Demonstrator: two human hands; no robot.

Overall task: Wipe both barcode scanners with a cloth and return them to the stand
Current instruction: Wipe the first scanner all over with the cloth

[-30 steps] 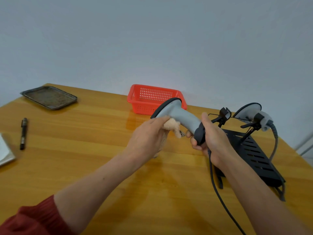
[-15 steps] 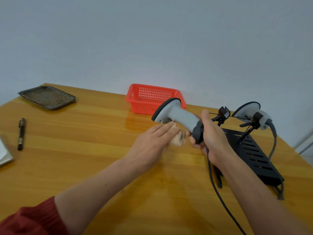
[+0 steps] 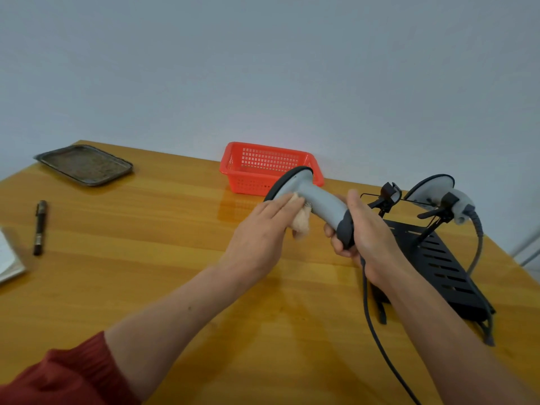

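My right hand (image 3: 365, 238) grips the dark lower handle of a grey barcode scanner (image 3: 317, 200), holding it above the table with its head pointing away to the left. My left hand (image 3: 260, 232) presses a small beige cloth (image 3: 390, 222) against the scanner's underside near the head. Its dark cable (image 3: 377, 331) hangs down toward me. A second grey scanner (image 3: 438, 191) rests on the right cradle of the black stand (image 3: 438, 258). The stand's left cradle (image 3: 387, 194) holds nothing.
A red plastic basket (image 3: 263, 171) sits behind the held scanner by the wall. A metal tray (image 3: 84, 164) lies at the far left corner, a black pen (image 3: 39, 226) and the edge of a white notebook (image 3: 8, 261) at the left. The wooden table (image 3: 146, 258) ends just right of the stand.
My left hand has slid the cloth along the scanner from the handle's underside up toward the head. The right hand keeps its hold on the handle.
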